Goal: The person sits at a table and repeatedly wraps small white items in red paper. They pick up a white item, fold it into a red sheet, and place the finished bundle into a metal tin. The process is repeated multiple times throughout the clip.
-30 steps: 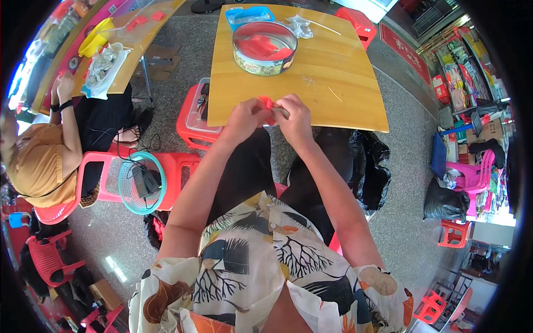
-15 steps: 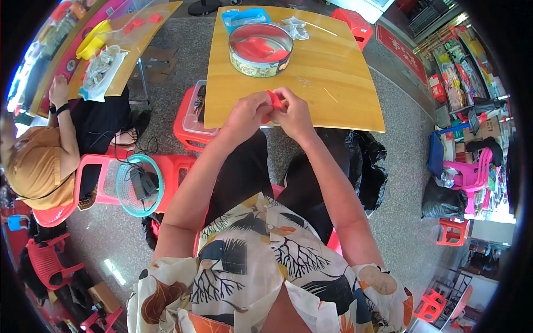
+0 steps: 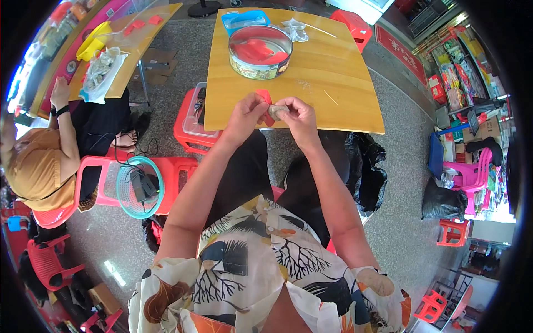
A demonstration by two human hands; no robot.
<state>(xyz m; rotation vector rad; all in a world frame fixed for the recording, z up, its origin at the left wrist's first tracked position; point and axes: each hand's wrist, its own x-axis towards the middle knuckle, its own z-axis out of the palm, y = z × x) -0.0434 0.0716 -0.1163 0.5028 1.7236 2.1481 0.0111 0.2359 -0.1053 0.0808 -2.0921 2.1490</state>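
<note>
Over the near edge of the wooden table, my two hands are close together. My left hand pinches a small soft red piece, perhaps cloth; its exact kind is unclear. Between the fingers of my right hand is a small greyish-beige lump, touching or nearly touching the red piece. Beyond my hands stands a round tin with a printed side, holding more red pieces.
Behind the tin sit a blue plastic basket and a crumpled clear bag. A thin stick lies at right. On the left, a red stool bears a clear box; another person sits at a second table.
My hands have shifted slightly apart. The greyish lump now shows in my right fingers, and the red piece stands more to the left, with my left hand.
</note>
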